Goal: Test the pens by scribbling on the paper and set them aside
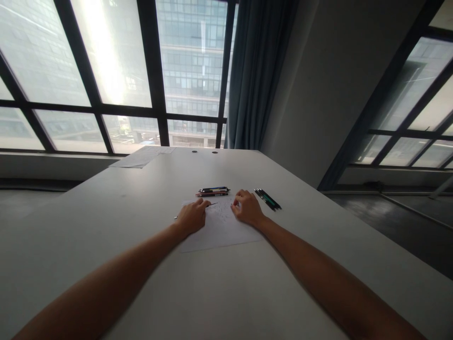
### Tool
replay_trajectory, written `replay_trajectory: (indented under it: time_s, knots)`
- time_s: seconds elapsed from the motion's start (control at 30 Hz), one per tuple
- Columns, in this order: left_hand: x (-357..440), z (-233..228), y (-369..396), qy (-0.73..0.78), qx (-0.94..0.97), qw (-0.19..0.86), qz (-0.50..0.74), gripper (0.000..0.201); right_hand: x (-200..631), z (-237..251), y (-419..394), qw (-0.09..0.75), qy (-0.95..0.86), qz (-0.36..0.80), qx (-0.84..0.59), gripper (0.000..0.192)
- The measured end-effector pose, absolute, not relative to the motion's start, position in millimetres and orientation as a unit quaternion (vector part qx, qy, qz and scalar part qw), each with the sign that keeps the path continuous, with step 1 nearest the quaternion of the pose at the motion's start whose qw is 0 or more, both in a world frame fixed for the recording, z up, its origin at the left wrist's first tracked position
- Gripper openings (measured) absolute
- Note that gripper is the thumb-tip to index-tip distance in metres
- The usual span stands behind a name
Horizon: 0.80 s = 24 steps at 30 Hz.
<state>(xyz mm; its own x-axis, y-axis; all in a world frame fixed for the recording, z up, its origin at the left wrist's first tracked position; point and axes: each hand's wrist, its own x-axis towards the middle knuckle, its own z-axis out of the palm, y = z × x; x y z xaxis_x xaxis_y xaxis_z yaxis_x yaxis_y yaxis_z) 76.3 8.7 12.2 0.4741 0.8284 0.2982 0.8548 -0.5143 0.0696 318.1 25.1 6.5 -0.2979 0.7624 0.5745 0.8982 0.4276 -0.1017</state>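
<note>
Both hands rest on a marked sheet of paper (221,226) — the left hand (192,216) curled around a thin pen (213,204), the right hand (247,208) loosely closed — with 2 pen clusters (213,191) (268,199) just beyond on the white table (106,226).

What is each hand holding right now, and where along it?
The left hand grips a pen around its middle, ends poking out either side. The right hand rests curled on the sheet of paper, apparently holding nothing.

I see tabletop (106,226) smooth, matt white, laminate-looking. Paper sheet (219,229) at centre thin, matt. Pens (213,191) glossy plastic. Curtain (255,71), upper middle, soft blue-grey cloth. Window frames (150,61) dark, matt.
</note>
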Motion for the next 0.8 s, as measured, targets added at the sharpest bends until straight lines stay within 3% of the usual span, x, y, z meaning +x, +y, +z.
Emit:
replay_trajectory:
  time_s: [0.23, 0.37, 0.8]
  knots:
    - [77.0, 13.6, 7.5, -0.49, -0.86, 0.04, -0.141, 0.038, 310.6, 9.8, 20.3, 0.34, -0.811, -0.109, -0.463, 0.008]
    - [77.2, 14.1, 6.5, -0.458, -0.872, 0.061, -0.163, 0.038, 296.4, 9.9, 13.2, 0.326, -0.854, -0.091, -0.396, 0.019]
    - [73.4, 5.0, 13.3, -0.344, -0.904, 0.103, -0.231, 0.039, 290.5, 10.3, 12.8, 0.337, -0.861, -0.095, -0.368, 0.011]
